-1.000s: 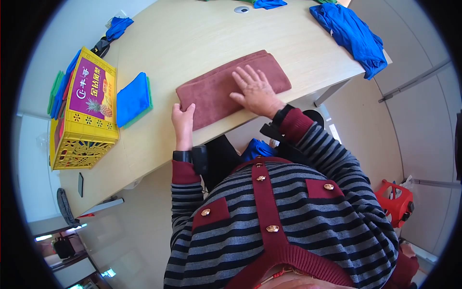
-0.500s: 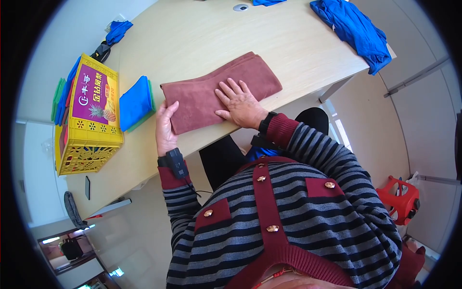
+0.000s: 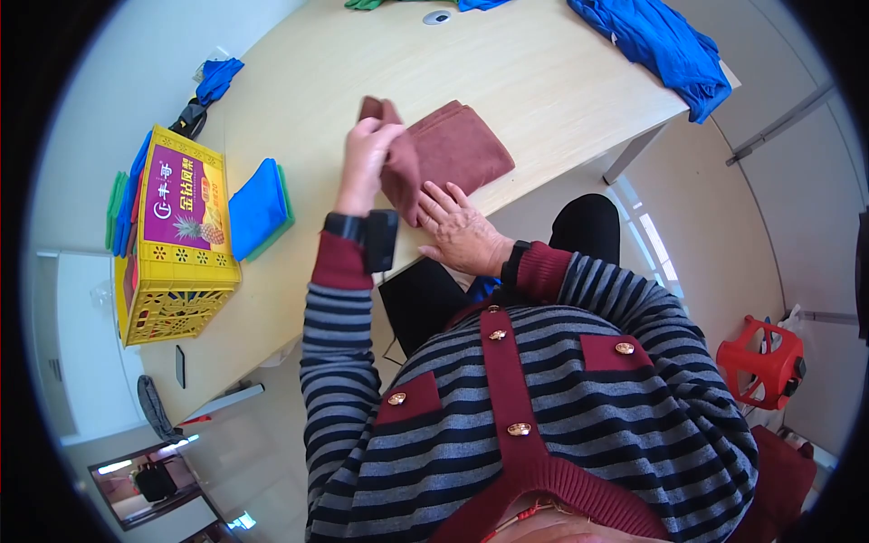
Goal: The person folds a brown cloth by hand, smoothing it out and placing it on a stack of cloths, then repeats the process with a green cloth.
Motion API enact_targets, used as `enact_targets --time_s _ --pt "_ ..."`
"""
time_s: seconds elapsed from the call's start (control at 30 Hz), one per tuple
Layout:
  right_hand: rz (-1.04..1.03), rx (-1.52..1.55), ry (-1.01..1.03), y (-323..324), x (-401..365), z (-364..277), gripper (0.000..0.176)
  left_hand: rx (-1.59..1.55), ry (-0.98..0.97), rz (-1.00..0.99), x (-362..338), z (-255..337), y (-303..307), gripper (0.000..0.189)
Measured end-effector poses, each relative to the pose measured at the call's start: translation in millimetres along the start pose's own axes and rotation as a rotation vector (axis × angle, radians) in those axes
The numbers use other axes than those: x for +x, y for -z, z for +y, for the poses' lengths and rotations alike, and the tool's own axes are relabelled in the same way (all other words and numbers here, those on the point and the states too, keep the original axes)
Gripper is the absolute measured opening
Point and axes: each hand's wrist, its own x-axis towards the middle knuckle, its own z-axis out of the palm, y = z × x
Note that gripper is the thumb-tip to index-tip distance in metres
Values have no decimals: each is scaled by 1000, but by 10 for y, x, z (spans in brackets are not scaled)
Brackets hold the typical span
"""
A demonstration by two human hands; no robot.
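A brown cloth (image 3: 460, 149) lies folded on the pale wooden table, near its front edge. My left hand (image 3: 367, 156) is closed on the cloth's left end and holds it raised, so that part stands up and bends over toward the right. My right hand (image 3: 460, 231) rests flat with its fingers spread, fingertips on the lower edge of the cloth near the fold.
On the left stands a yellow crate (image 3: 186, 262) with cloths in it, beside a folded blue cloth (image 3: 256, 210) on a green one. A dark flat object (image 3: 180, 366) lies near the table's left end. Blue fabric (image 3: 656, 50) is heaped at the back right. A red stool (image 3: 760, 362) stands on the floor.
My left hand has lifted the left end of the brown cloth and moved up and right with it. My right hand has slid slightly down toward the cloth's lower edge.
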Motion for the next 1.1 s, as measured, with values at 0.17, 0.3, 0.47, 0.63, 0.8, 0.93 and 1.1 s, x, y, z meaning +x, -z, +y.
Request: enact_targets --time_s 0.17,0.3,0.47,0.63,0.8,0.93,1.1 --pt "-55 95 -31 42 -87 73 64 417 43 -32 315 -210 -675 26" --pt "-27 196 -41 -7 -133 119 59 756 -45 18 433 -325 -993 21" --pt "-121 251 -67 67 -179 146 57 907 -26 14 394 -263 -1198 34" --pt "-34 268 -99 72 -223 155 58 528 42 -25 212 -166 -1146 27" --pt "197 191 -81 -15 -234 211 61 725 -442 183 -206 -230 -546 15" --pt "232 228 -56 -1 -251 227 63 849 -572 9 -465 -531 -267 26" --pt "165 190 -13 37 -304 252 55 990 -630 -151 -548 -722 -276 42"
